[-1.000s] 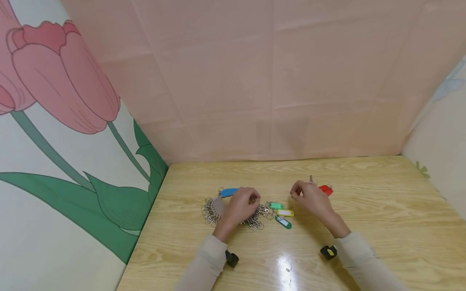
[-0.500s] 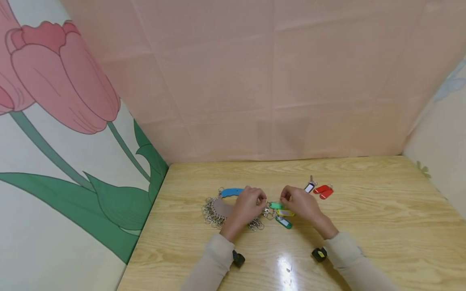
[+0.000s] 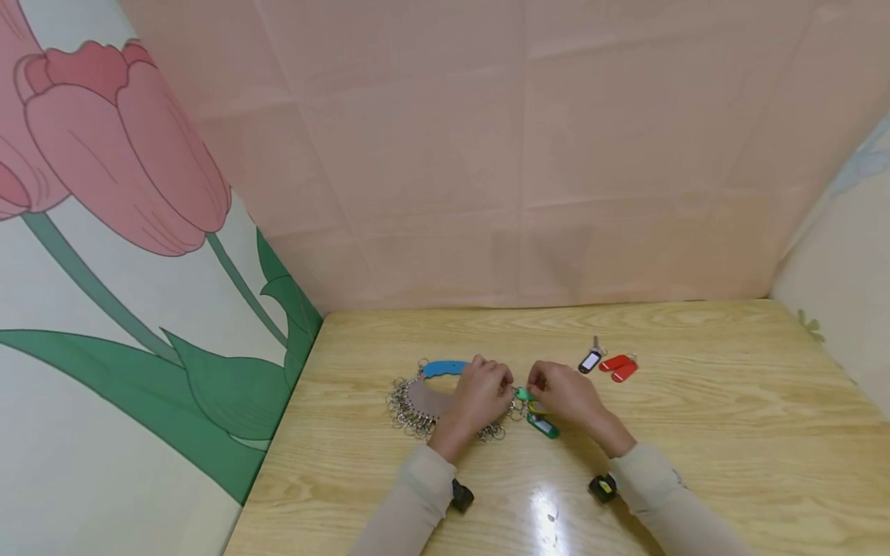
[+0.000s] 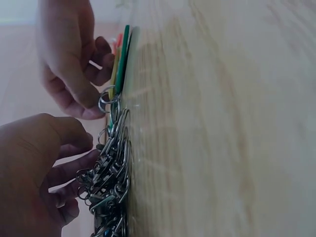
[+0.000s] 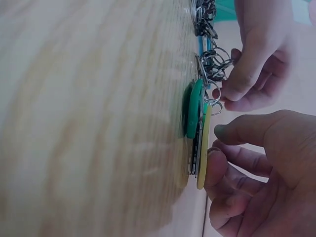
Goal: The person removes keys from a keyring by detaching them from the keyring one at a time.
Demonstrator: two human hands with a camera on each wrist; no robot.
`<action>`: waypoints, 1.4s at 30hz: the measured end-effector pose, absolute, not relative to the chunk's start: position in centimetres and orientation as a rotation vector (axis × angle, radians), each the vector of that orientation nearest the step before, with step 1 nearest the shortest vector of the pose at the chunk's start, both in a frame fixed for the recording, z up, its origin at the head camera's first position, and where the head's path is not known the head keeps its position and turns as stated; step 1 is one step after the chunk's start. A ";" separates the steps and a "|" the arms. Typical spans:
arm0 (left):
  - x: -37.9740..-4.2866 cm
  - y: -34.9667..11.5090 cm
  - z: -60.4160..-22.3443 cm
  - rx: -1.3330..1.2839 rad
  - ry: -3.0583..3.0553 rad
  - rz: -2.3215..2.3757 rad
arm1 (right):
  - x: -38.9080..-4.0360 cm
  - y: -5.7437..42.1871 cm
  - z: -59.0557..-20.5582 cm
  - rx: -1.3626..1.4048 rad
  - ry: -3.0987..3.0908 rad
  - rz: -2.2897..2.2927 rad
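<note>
A grey metal key holder plate (image 3: 422, 395) with a blue handle (image 3: 443, 368) lies on the table, fringed with metal clips and rings (image 4: 109, 170). My left hand (image 3: 480, 390) is over its right end, thumb and index fingertips right at the clips; I cannot tell whether they pinch one. From the right, my right hand (image 3: 566, 395) pinches a light green key tag (image 3: 523, 394), its far end hidden under the fingers. A yellow key tag (image 5: 204, 153) sits against those fingertips, partly covered in the head view. Below lies a dark green key tag (image 3: 542, 425) with a white label.
Behind the right hand lie a black key tag (image 3: 590, 361) with a key and two red key tags (image 3: 619, 367). The wooden table (image 3: 730, 432) meets a pink backdrop (image 3: 445, 255) at the back and a tulip-printed panel (image 3: 271, 340) on the left.
My right hand has moved left and toward me from beside the red tags to the light green tag, uncovering the black tag. My left hand has shifted right along the clips.
</note>
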State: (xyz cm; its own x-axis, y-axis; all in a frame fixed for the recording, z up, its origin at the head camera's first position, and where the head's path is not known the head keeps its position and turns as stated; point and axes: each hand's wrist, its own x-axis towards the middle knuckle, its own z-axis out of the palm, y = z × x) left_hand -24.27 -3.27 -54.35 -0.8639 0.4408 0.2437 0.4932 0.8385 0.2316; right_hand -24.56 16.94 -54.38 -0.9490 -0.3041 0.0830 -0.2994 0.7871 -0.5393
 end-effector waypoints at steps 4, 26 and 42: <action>-24.3 -3.0 -54.5 -0.737 -2.847 -0.380 | -24.6 16.7 -54.4 -0.500 2.953 -0.858; -24.5 -2.6 -54.8 -0.733 -2.888 -0.318 | -24.4 16.3 -53.9 -0.440 2.942 -0.781; -24.3 -2.6 -54.8 -0.738 -2.854 -0.331 | -24.6 16.4 -54.0 -0.408 2.927 -0.757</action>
